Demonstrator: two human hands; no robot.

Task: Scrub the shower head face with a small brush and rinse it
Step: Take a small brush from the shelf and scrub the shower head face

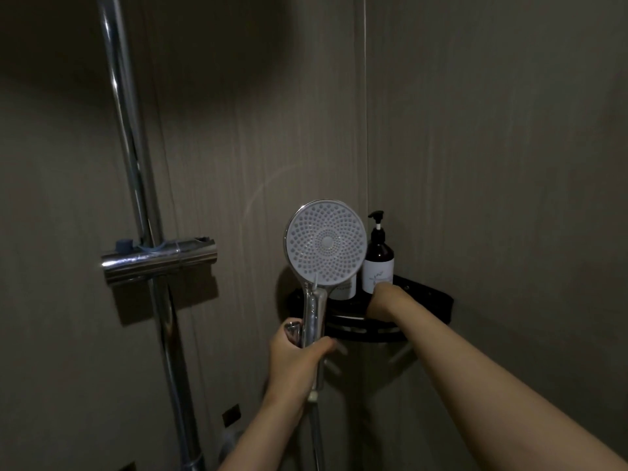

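Observation:
The round shower head [325, 244] is held upright in front of me, its grey nozzle face turned toward the camera. My left hand [299, 355] is closed around its chrome handle [314, 324]. My right hand [382, 299] reaches into the black corner shelf [424, 302], just below the pump bottle; its fingers are hidden inside the shelf. No brush is visible.
A dark pump bottle with a white label [378, 263] stands on the shelf, and a second bottle [343, 289] sits behind the shower head. A chrome riser rail [136, 158] with a valve bar [159, 263] runs down the left wall. The hose [317, 436] hangs below the handle.

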